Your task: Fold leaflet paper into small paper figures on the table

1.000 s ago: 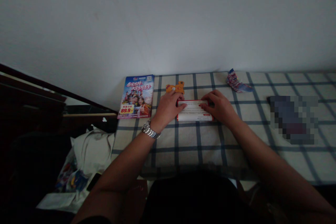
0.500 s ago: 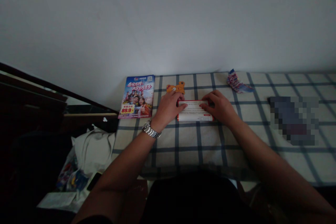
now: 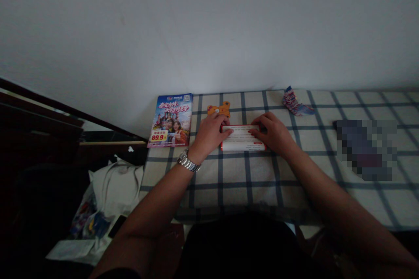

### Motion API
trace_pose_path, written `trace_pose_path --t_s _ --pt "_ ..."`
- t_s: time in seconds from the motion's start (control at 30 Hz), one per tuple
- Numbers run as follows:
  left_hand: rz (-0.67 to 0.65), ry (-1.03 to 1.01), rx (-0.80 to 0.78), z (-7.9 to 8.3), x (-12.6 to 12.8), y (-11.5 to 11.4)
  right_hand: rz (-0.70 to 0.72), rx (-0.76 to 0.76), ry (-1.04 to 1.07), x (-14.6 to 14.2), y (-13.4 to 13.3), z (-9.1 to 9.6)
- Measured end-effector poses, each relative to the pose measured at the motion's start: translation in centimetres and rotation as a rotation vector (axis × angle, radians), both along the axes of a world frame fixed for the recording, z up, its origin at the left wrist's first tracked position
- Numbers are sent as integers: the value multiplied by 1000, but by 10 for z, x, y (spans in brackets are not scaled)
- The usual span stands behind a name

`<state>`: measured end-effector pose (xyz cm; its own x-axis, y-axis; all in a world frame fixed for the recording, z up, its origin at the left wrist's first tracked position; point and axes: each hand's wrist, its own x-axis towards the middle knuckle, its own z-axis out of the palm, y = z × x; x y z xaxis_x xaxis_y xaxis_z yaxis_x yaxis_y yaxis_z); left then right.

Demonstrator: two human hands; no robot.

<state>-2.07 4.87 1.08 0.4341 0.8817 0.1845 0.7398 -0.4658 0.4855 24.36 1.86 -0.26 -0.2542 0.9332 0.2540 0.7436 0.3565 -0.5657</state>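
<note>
A folded leaflet [image 3: 242, 138], white with lines of print and red edges, lies on the checked cloth in front of me. My left hand [image 3: 212, 133] grips its left end, thumb on top and fingers curled behind. At the other end my right hand [image 3: 270, 133] pinches the leaflet the same way. Its far edge is partly hidden by my fingers. Just beyond my left hand lies an orange bear-shaped piece [image 3: 218, 110], its lower part covered by that hand. Left of it rests a stack of blue and pink flyers [image 3: 172, 120] printed with a castle and people.
A folded red, white and blue paper bundle [image 3: 296, 103] lies near the wall at the back right. Farther right is a dark, pixelated object [image 3: 363, 150]. White bags [image 3: 118, 183] and a dark phone-like rectangle [image 3: 118, 226] are low on the left.
</note>
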Motion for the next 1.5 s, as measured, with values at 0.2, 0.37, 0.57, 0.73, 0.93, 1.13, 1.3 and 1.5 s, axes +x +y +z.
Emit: trace_pose_path --t_s 0.2,0.37,0.57,0.73,0.93,1.13,1.3,1.5 --pt "-9 21 14 1 0 -2 5 1 -6 0 -1 0" --pt "-49 28 43 1 0 -5 19 8 -10 0 -1 -1" --pt "-151 25 88 5 0 -5 25 14 -19 0 -1 -4" --pt "-289 147 92 17 3 -6 41 15 -22 -1 0 -3" --pt "-388 276 125 27 7 -12 45 17 -22 -2 0 -1" --pt "-330 321 114 37 15 -30 46 15 -11 -1 2 -2" --pt "-287 340 149 37 21 -47 56 23 -6 -1 3 -4" --pt "-272 289 160 24 19 -56 47 36 7 -1 1 -3"
